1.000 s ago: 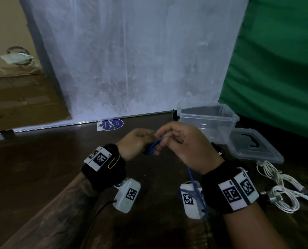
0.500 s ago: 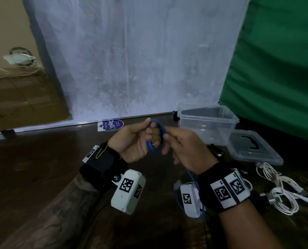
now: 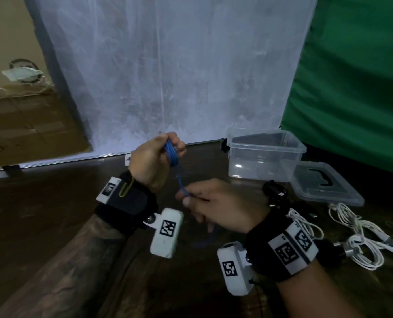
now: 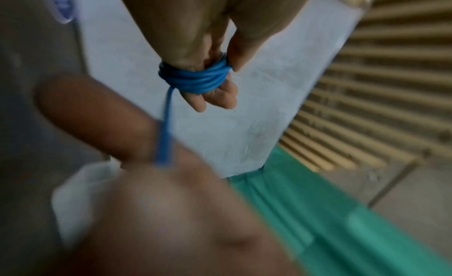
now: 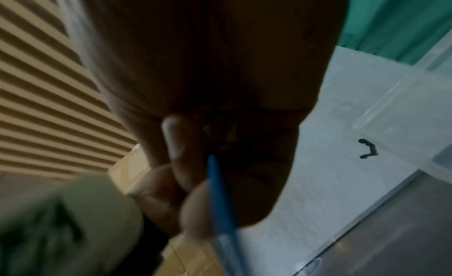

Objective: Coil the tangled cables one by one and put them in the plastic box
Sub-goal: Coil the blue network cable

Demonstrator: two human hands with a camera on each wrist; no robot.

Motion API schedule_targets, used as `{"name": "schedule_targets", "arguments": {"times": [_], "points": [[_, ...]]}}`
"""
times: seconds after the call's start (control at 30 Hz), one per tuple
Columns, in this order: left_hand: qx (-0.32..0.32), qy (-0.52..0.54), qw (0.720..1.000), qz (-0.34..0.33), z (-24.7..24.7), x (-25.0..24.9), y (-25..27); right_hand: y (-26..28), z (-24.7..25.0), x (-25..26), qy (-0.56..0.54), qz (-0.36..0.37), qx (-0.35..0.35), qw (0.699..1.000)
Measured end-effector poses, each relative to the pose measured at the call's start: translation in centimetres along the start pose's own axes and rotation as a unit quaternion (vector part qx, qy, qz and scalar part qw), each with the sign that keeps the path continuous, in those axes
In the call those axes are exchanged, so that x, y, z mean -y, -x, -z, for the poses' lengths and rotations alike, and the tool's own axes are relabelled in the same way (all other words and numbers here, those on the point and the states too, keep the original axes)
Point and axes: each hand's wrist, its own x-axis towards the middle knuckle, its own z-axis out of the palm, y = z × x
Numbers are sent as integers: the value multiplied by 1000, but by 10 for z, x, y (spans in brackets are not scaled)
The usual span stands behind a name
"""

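Note:
A thin blue cable [image 3: 171,152] is wound in several turns round the fingers of my left hand [image 3: 158,154], which is raised above the dark table; the left wrist view shows the blue coil [image 4: 195,78] held under the thumb. One strand runs down from the coil to my right hand [image 3: 204,205], lower and to the right, which pinches it between thumb and fingers. The right wrist view shows the blue strand [image 5: 220,193] passing through those fingers, blurred. The clear plastic box [image 3: 266,154] stands open at the back right with nothing inside.
The box's clear lid [image 3: 324,187] lies flat to its right. White cables [image 3: 360,239] lie tangled at the table's right edge, with a black cable [image 3: 273,191] beside the box. A white board and a green cloth stand behind the table.
My hands have parted. The left hand rose with the blue coil round its fingers, and the right hand dropped lower, drawing the loose strand down from the coil.

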Motion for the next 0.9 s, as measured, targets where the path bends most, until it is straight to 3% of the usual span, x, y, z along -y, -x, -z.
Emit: {"name": "schedule_targets", "arguments": {"times": [0.07,0.13,0.23,0.4,0.5,0.67,0.73,0.9], "points": [[5,-106,994,-30,1,6,4,5,6,4,-52,21,-12,998],[30,-218,975,-17,0,10,9,5,11,2,-51,55,-80,994],[126,-287,949,35,-8,11,20,0,18,-6,-12,92,-164,982],[220,-231,937,144,-25,2,34,1,29,-15,8,128,-238,963],[243,-187,938,164,-20,3,34,-1,33,-22,10,136,-289,948],[256,-104,943,185,-22,3,35,-8,33,-36,-30,140,-306,941],[246,-40,945,211,-21,4,34,-11,29,-40,-22,133,-288,948],[191,132,941,247,-13,14,28,-14,18,-40,-94,71,-144,982]]}}
